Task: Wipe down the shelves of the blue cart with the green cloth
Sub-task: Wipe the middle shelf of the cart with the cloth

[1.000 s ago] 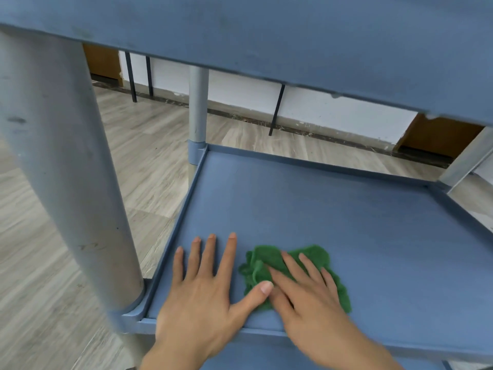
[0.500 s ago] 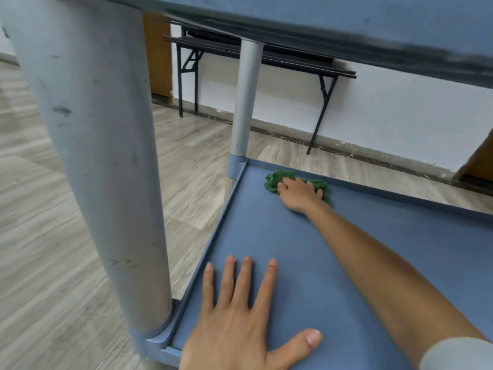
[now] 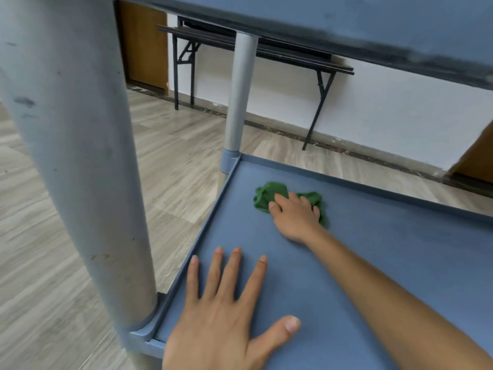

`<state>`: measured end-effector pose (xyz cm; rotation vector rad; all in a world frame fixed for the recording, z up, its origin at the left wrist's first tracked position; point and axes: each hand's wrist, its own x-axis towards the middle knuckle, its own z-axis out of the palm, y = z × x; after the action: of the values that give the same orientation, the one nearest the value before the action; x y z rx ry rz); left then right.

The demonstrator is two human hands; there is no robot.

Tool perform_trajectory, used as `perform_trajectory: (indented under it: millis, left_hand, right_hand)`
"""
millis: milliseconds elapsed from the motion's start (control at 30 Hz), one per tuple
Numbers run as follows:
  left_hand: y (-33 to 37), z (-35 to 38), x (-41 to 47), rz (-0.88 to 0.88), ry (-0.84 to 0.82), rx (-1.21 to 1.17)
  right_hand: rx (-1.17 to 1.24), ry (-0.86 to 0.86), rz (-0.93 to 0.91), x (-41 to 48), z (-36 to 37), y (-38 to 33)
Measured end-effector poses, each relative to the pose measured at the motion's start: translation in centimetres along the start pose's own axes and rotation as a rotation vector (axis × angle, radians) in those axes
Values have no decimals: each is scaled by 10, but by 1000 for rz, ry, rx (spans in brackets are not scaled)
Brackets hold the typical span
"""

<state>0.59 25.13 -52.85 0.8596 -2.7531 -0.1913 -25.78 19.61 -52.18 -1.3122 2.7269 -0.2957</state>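
Pressing flat on the shelf (image 3: 386, 268) of the blue cart (image 3: 229, 162), the left hand (image 3: 224, 316) is lying at 6 o'clock in the view, released, with four fingers straight and slightly spread and the thumb splaying toward 3 o'clock, holding nothing. Right hand (image 3: 294, 216) is reaching out at 1 o'clock from the left one, its bare forearm crossing the shelf from the 4 o'clock corner. Its fingers are curling down over the green cloth (image 3: 268, 194) and grasping it against the blue surface, the thumb tip tucking into the fabric on the 9 o'clock side. Cloth is lying bunched, not spread, and is showing past the knuckles at 11 o'clock and 2 o'clock of that hand. It is sitting in the far left part of the shelf, near the left rim (image 3: 206, 225) and the far rim (image 3: 373, 188) but touching neither. Near post (image 3: 80, 161), thick, grey and scuffed, is filling the 9 o'clock side and hiding much of the floor (image 3: 173, 182) behind it. Far post (image 3: 240, 92) is standing at 12 o'clock in the shelf's corner socket. Upper shelf (image 3: 346, 20) is overhanging from 12 to 2 o'clock, its dark edge cutting off the top of the white wall (image 3: 386, 110). Black folding table (image 3: 266, 53) is standing against that wall behind the far post; a wooden door (image 3: 144, 49) is showing at 11 o'clock.
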Motion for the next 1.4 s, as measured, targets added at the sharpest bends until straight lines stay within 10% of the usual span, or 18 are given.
perform_trajectory:
  millis: [467,667,1100,1400]
  left_hand:
    - [-4,-7,-7,-238,61,-140]
    - [-20,-24,5,-397,35,-398]
    - [-14,-27,9,-337,64,-162]
    - [-13,-24,15,-359,135,-204]
  right_hand:
    - [-112,104,-81,-285,-16,-12]
    - [-34,-119,-139,-224,-11,-10]
    - [48,7,-41,84,6,-62]
    - [49,37,89,129,13,-76]
